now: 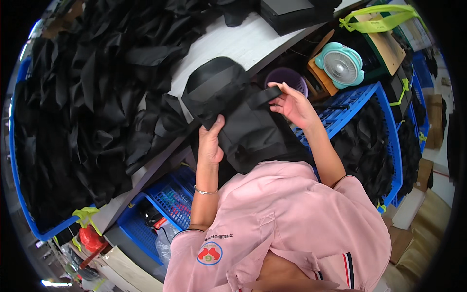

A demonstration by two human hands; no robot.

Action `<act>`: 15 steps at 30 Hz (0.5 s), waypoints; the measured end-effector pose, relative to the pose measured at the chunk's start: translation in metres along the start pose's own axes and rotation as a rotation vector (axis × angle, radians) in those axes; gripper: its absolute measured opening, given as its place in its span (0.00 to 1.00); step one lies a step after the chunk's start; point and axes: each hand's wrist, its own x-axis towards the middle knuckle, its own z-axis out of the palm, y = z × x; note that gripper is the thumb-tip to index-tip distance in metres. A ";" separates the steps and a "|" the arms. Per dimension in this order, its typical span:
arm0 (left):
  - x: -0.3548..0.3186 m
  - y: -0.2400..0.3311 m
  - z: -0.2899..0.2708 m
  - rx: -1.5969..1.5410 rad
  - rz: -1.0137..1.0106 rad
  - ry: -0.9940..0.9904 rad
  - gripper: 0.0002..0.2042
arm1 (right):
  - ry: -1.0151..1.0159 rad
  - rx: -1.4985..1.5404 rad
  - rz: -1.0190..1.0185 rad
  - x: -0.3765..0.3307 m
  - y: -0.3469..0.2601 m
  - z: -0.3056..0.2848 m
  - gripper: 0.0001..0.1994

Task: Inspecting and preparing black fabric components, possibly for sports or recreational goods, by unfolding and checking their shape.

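At a pale table [226,41], we hold black fabric [252,127] in front of our pink shirt [296,209], our left hand [211,142] closed on its edge, our right hand [294,104] pinching a looped black strap [265,97]

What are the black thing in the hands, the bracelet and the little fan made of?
Black thing: probably cloth, mostly matte, since it creases softly; maybe coated.
Bracelet: likely metal, because it looks silvery and shiny.
Fan: seems smooth teal plastic, judging by its rounded, moulded-looking frame.
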 end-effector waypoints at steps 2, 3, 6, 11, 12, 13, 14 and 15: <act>0.002 -0.001 -0.004 0.000 0.006 -0.038 0.18 | -0.019 -0.285 -0.001 -0.019 0.006 -0.009 0.22; 0.002 -0.003 -0.006 0.009 -0.002 -0.017 0.18 | 0.068 -0.445 0.032 -0.029 0.011 -0.011 0.24; -0.004 -0.015 -0.008 0.019 -0.031 -0.111 0.19 | 0.012 -0.618 0.123 -0.046 0.021 -0.006 0.27; -0.016 -0.021 -0.010 -0.238 -0.234 -0.444 0.20 | 0.029 -0.521 0.025 -0.049 0.036 0.010 0.22; -0.016 -0.020 -0.010 -0.179 -0.242 -0.317 0.21 | -0.090 -0.448 0.001 -0.047 0.042 0.011 0.22; -0.015 -0.020 -0.009 -0.122 -0.260 -0.191 0.21 | -0.205 -0.373 -0.022 -0.046 0.047 0.012 0.21; -0.015 -0.020 -0.009 -0.019 -0.184 -0.216 0.20 | -0.080 -0.561 -0.129 -0.044 0.048 0.008 0.19; -0.015 -0.021 -0.007 0.082 -0.130 -0.218 0.19 | 0.013 -0.734 -0.226 -0.044 0.049 0.006 0.18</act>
